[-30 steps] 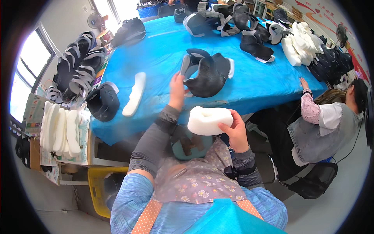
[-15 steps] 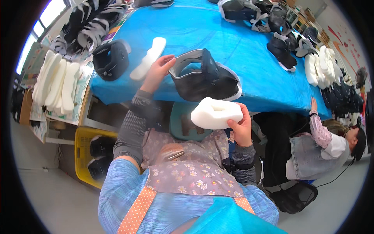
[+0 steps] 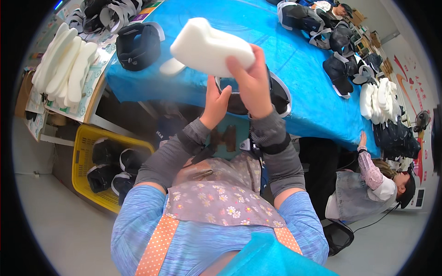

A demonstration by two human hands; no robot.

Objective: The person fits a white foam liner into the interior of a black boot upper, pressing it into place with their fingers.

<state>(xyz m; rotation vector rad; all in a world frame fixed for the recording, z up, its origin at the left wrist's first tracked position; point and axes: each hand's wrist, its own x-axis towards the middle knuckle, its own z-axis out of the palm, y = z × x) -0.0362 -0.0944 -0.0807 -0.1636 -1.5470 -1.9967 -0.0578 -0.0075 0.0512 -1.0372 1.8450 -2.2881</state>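
The blue-covered table [image 3: 308,103] stretches from twelve toward two o'clock. At twelve, the right hand [image 3: 251,80] pinches a white foam piece [image 3: 207,48] above it; the left hand [image 3: 216,102] is half-curled beside a black cover [image 3: 279,97], grip unclear. Yellow crate [image 3: 82,170] at eight-thirty, seated person [image 3: 359,193] at four.

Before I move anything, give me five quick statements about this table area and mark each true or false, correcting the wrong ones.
1. The right hand holds a white foam piece. True.
2. The left hand wears a glove. False: the left hand is bare.
3. Other white pieces rest on the side table at left. True.
4. The yellow crate holds white foam. False: it holds black items.
5. The main table's cover is blue. True.
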